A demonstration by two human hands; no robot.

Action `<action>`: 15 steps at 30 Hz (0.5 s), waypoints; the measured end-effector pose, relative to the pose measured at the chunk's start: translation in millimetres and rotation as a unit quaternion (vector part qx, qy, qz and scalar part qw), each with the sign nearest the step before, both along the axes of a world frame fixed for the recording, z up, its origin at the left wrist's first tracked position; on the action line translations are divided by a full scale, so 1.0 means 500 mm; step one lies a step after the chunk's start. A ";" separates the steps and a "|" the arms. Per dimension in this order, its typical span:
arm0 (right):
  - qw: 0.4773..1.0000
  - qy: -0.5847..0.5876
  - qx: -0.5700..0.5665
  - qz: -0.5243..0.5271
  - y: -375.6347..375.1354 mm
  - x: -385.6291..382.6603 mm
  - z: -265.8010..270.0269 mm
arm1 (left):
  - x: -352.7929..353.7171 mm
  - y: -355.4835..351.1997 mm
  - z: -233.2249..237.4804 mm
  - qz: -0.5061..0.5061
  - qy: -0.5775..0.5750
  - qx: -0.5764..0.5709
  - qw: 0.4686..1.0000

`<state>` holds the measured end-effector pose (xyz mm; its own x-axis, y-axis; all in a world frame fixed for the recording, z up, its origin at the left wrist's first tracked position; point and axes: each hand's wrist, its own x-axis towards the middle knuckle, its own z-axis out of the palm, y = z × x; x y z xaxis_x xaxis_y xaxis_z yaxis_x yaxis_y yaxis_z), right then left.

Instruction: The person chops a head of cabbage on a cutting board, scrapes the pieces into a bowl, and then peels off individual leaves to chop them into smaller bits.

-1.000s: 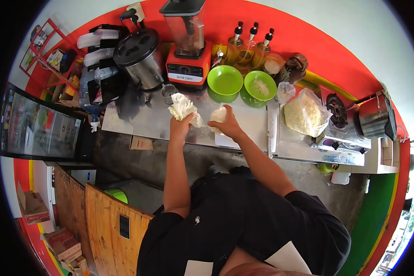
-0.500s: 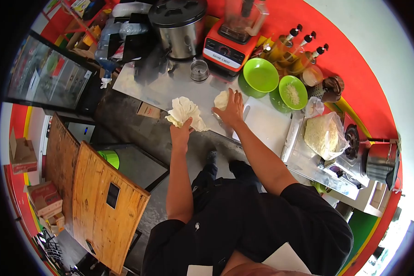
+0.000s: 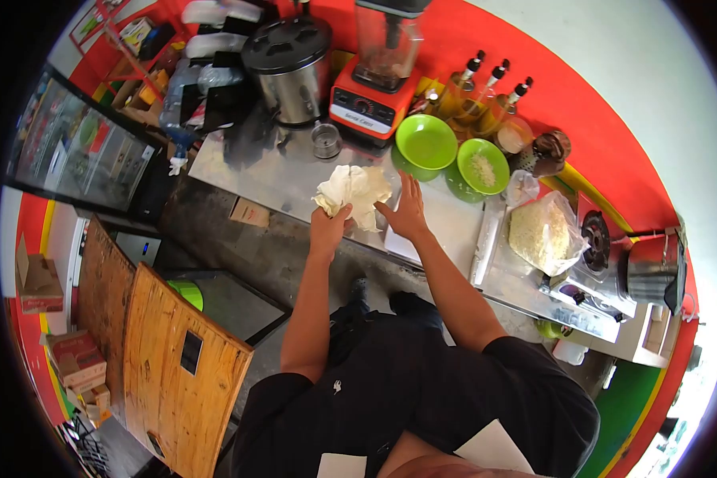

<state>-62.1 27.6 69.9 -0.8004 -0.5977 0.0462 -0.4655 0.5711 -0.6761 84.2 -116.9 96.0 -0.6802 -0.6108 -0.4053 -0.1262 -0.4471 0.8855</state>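
Observation:
My left hand (image 3: 329, 231) is closed on the near edge of a bunch of thin, floppy, cream-coloured dough sheets (image 3: 347, 188). Their loose edges fan out above the fingers, over the metal counter's front part. Just to the right, my right hand (image 3: 406, 211) is open, fingers stretched forward and thumb spread toward the sheets. A paler yellowish sheet (image 3: 375, 185) overlaps the bunch on that side, near the right thumb. Beneath and beside the right hand lies a white cutting board (image 3: 442, 231), partly hidden by the hand and forearm.
Behind the hands stand a green bowl (image 3: 426, 142), another bowl (image 3: 483, 169) with pale shreds, a red blender (image 3: 370, 103) and a glass cup (image 3: 325, 140). A bag of shredded food (image 3: 543, 235) sits right, before the stove (image 3: 597, 231). A wooden table (image 3: 179, 358) is at left.
My left hand has brought the sheets rightward, closer to my right hand, so they now overlap the pale sheet there. The right hand has drawn back slightly from that sheet. The view has shifted a little.

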 end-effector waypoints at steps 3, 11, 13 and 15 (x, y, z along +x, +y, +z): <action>0.998 0.026 -0.021 -0.060 0.110 0.005 0.022 | -0.064 0.039 -0.001 -0.085 -0.034 -0.060 0.994; 0.925 0.071 0.063 -0.367 0.372 0.044 0.025 | -0.220 0.248 -0.133 -0.171 -0.013 -0.015 0.985; 0.896 0.063 0.103 -0.427 0.410 0.065 0.009 | -0.226 0.280 -0.141 -0.207 -0.040 -0.029 0.977; 0.884 0.040 0.118 -0.451 0.436 0.084 0.000 | -0.230 0.295 -0.170 -0.240 -0.026 -0.138 0.961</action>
<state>-20.3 245.5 70.0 -0.9558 0.2818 0.0837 0.2105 0.8551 -0.4738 -30.7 30.5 11.0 -0.8936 -0.3216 -0.3131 -0.3056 -0.0749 0.9492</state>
